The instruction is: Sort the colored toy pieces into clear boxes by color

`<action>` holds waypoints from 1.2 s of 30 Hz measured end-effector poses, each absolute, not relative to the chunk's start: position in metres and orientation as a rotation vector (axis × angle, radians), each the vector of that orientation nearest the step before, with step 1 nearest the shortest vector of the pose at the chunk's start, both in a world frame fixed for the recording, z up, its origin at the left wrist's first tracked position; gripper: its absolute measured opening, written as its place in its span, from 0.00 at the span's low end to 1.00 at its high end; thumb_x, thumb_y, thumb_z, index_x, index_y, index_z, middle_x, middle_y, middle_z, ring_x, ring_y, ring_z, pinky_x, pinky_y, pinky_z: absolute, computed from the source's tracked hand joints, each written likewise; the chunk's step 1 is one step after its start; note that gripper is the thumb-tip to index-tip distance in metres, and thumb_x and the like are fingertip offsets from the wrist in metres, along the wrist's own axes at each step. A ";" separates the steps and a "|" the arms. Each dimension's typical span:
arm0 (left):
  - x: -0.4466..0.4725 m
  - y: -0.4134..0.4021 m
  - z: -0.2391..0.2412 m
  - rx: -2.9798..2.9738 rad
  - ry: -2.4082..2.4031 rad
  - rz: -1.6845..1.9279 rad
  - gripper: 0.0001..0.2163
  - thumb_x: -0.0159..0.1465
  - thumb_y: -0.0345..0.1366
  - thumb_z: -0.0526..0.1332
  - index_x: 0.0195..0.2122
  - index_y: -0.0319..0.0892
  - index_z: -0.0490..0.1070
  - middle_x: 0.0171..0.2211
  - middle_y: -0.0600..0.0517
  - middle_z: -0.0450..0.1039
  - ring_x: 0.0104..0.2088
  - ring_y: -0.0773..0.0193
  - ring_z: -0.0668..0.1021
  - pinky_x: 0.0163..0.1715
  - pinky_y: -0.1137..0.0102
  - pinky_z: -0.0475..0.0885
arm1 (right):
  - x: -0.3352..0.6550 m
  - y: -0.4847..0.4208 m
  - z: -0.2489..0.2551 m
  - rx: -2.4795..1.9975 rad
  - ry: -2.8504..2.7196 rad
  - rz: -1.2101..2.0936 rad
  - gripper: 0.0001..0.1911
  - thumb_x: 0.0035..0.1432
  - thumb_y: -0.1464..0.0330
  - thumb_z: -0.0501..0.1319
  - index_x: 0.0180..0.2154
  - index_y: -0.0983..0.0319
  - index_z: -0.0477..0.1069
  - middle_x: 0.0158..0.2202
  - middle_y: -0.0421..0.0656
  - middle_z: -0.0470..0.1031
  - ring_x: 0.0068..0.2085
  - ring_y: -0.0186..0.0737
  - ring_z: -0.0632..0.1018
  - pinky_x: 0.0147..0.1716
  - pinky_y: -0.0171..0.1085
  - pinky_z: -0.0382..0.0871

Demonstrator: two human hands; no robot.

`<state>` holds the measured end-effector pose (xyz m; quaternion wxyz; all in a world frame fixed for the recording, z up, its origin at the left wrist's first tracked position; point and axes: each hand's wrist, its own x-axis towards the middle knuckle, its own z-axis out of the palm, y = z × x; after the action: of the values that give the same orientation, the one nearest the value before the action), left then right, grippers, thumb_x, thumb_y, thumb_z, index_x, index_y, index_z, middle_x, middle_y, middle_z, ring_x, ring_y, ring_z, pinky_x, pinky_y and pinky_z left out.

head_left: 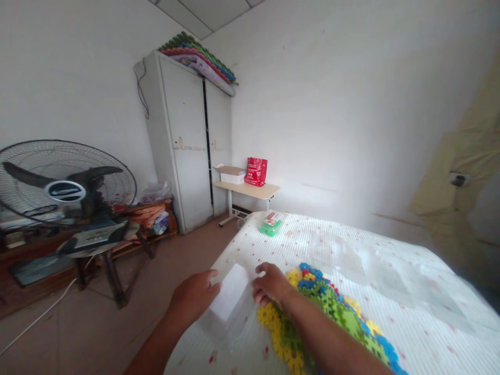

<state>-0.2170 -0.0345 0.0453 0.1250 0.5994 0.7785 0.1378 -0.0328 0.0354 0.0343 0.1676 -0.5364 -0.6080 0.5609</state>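
Note:
A clear plastic bag [230,329] with a white card [233,292] in it is at the near left side of the bed. My left hand [196,295] is closed on the bag's left edge, thumb and fingers bent around the film. On the other side my right hand [272,284] has its fingers curled at the bag's right edge; the transparent film is hard to make out there. Under and beside my right forearm lies a pile of yellow, green and blue plastic snowflake-shaped building pieces [332,307].
A clear pack of green pieces [271,225] lies at the bed's far corner. Several flat clear bags [394,284] are spread on the right of the white sheet [304,229]. A fan [66,190] stands left; a small table [253,190] holds a red bag [255,172].

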 end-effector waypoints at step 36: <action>-0.239 -0.044 -0.017 1.629 2.083 0.592 0.23 0.54 0.37 0.51 0.50 0.37 0.67 0.31 0.49 0.73 0.32 0.63 0.75 0.34 0.72 0.66 | -0.041 0.063 0.026 -1.635 -2.545 0.328 0.18 0.49 0.64 0.59 0.43 0.62 0.69 0.41 0.50 0.74 0.41 0.45 0.76 0.35 0.36 0.68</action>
<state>-0.2388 -0.0437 -0.0174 0.2143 0.5872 0.7508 0.2133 -0.0406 0.0631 0.0264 0.0492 -0.5366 -0.8355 0.1077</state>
